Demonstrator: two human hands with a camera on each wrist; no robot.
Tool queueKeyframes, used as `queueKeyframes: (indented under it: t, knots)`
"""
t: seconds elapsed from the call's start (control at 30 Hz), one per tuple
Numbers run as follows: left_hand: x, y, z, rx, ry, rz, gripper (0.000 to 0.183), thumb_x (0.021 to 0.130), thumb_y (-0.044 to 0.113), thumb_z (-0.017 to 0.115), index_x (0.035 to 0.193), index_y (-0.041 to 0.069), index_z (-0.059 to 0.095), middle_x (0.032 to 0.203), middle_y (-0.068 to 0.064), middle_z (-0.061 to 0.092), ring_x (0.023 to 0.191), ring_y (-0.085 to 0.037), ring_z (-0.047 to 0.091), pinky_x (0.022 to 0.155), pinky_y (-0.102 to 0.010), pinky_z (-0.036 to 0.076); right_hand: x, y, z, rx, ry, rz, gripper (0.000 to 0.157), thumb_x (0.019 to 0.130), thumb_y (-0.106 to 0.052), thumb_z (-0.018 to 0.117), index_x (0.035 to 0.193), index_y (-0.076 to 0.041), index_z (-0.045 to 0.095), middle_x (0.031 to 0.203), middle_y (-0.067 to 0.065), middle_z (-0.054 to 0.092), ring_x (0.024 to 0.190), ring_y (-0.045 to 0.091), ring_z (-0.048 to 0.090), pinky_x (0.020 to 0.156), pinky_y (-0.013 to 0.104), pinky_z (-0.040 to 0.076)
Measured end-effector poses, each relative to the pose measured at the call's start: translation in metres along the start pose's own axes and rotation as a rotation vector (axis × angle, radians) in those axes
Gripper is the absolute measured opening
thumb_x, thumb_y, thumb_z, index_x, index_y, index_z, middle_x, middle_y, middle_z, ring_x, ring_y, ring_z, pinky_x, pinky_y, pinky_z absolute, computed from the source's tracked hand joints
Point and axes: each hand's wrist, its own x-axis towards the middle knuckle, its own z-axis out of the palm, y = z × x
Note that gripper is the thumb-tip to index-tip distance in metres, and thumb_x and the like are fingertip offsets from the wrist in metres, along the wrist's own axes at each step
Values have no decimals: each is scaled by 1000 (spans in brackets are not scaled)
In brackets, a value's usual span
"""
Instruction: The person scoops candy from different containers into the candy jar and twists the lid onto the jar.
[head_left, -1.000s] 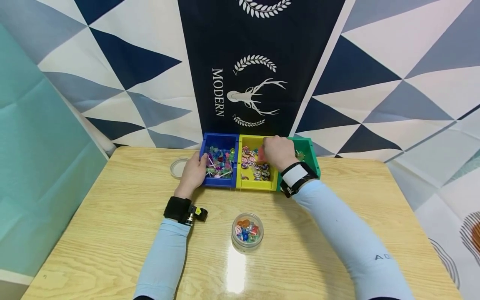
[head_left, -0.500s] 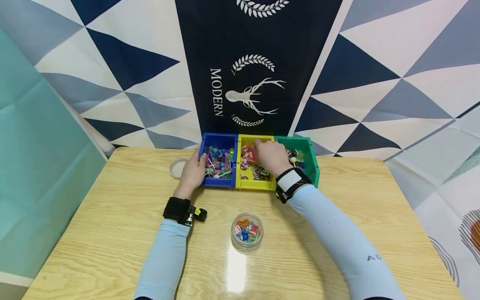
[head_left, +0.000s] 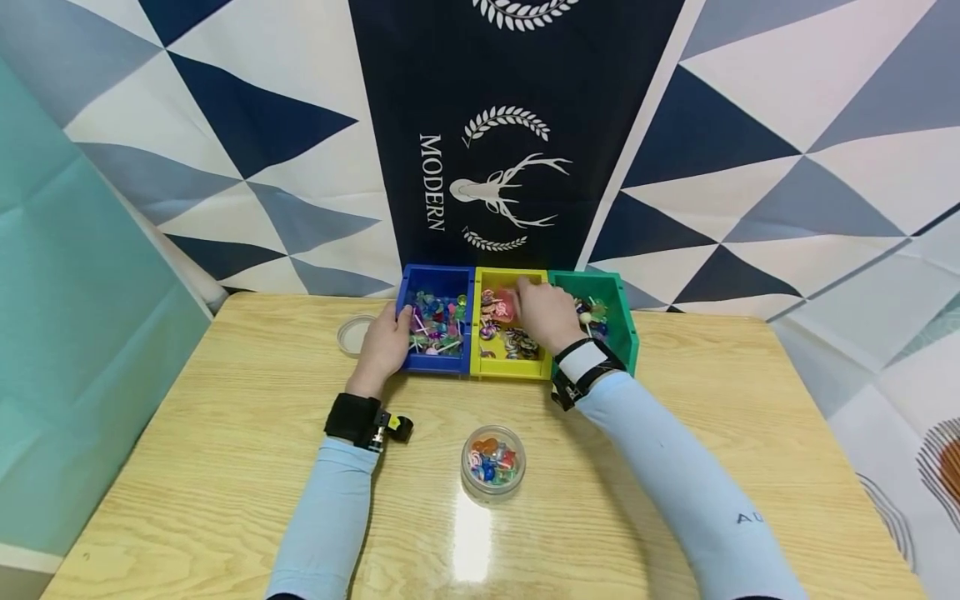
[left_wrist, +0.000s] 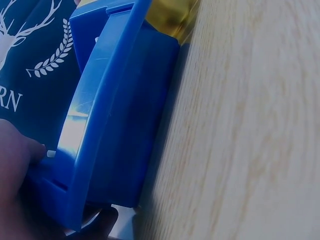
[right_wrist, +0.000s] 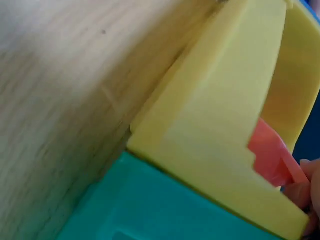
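A blue bin point(head_left: 438, 365), a yellow bin point(head_left: 512, 372) and a green bin point(head_left: 628, 329) stand side by side at the back of the table, all with candies in them. My left hand point(head_left: 385, 340) grips the blue bin's left wall, thumb over the rim and fingers outside, as the left wrist view also shows. With my right hand point(head_left: 550, 313) I hold a small pink-red plastic scoop point(head_left: 506, 305) by its handle, down inside the yellow bin. In the right wrist view the scoop point(right_wrist: 270, 152) shows past the yellow wall; its tip is hidden.
A round clear jar point(head_left: 493, 468) partly filled with mixed candies stands in front of the bins. Its round lid point(head_left: 352, 336) lies left of the blue bin, beside my left hand. A patterned backdrop point(head_left: 300, 125) rises right behind the bins.
My right hand has shifted left with the scoop, from the yellow bin's right side toward its middle, uncovering more of the green bin. The left hand has kept its grip on the blue bin.
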Motion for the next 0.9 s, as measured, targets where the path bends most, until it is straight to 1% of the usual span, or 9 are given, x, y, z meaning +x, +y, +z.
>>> queueKeyframes:
  t: [0.13,0.2,0.27,0.37,0.43,0.5,0.57,0.73,0.9]
  knots:
    - [-1,0,-1,-4,6,1,41,110,33,34,134,3,49,119,-19,60,108,-32,56,95,-50,43,-1,0,-1,-10,-22,-27,27,106,-27,48,100,-4,61,75,12,63,66,31,63,58,46,52]
    - [-1,-1,-1,-2,5,3,41,110,33,34,133,3,50,118,-19,59,107,-32,56,94,-50,43,-1,-2,1,-44,-39,-10,25,106,-25,48,106,-3,61,80,14,65,70,32,64,61,47,54]
    - [-1,-1,0,4,1,5,42,110,33,34,134,3,49,121,-19,60,109,-32,56,96,-50,43,-1,-5,5,-76,-46,22,24,106,-23,48,113,-3,60,85,16,67,74,33,66,64,49,55]
    - [-1,-2,1,10,-1,7,43,110,34,33,135,3,49,123,-20,60,112,-32,57,97,-51,43,-1,-11,10,-112,-20,45,22,106,-20,49,115,-2,59,82,16,67,71,33,65,61,48,55]
    - [-1,-1,1,11,3,7,42,110,34,34,135,3,49,123,-20,60,112,-33,57,97,-51,43,-2,-14,12,-124,16,14,19,105,-17,50,109,-2,60,72,13,64,62,30,63,54,44,53]
    - [-1,-1,1,12,8,8,42,110,33,34,134,2,49,122,-20,60,110,-33,57,95,-51,44,-4,-15,13,-139,45,-35,16,104,-16,50,102,-3,59,62,9,58,53,26,58,48,41,50]
    - [-1,0,0,15,13,7,41,110,33,34,133,2,49,121,-21,60,109,-33,58,94,-51,44,-6,-14,11,-140,59,-80,16,104,-17,52,98,-4,58,57,6,52,48,24,54,44,40,46]
    - [-2,0,0,16,13,2,42,110,33,34,134,2,49,119,-20,60,106,-32,57,93,-51,44,-12,-7,5,-122,67,-152,22,103,-25,55,91,-8,56,54,3,48,47,22,50,44,39,42]
    - [-3,-1,1,1,18,6,41,110,33,34,132,2,49,116,-19,60,103,-32,56,92,-50,44,-15,-4,2,-112,75,-264,22,103,-24,55,89,-8,56,55,1,47,47,20,49,43,33,39]
